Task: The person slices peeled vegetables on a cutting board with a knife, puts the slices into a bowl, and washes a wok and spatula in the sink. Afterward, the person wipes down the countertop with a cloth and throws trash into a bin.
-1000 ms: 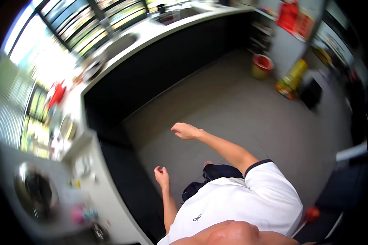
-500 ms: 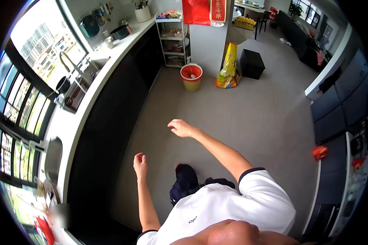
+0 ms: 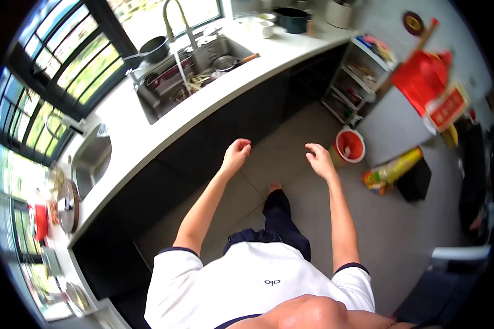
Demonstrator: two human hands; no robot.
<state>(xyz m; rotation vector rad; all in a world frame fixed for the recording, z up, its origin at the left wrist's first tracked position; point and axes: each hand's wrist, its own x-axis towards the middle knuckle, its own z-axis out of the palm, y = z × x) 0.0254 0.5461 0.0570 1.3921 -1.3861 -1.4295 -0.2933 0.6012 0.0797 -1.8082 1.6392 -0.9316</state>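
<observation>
My left hand [image 3: 237, 156] hangs in the air in front of the dark counter cabinets [image 3: 197, 148], its fingers loosely bent and nothing seen in them. To its right, my right hand [image 3: 319, 160] is also raised, thumb apart from the fingers and holding nothing. It appears nearest in view to a bin with a red liner [image 3: 350, 146], without visible contact. Beyond both hands, a sink [image 3: 152, 112] is set into the white counter [image 3: 225, 98]. A curved faucet [image 3: 167, 22] stands over it, with a pale streak like running water below. Pans and other items lie inside the sink.
A small pan [image 3: 155, 50] is behind the sink and a dark pot [image 3: 291, 21] farther right. A second sink [image 3: 93, 162] is at left. A shelf rack [image 3: 362, 77], yellow bag [image 3: 392, 169] and black box [image 3: 416, 181] stand at right above the grey floor [image 3: 291, 219].
The view has turned left, so the counter and sink now lie ahead. Both hands appear higher and farther right in the picture. A foot has come forward.
</observation>
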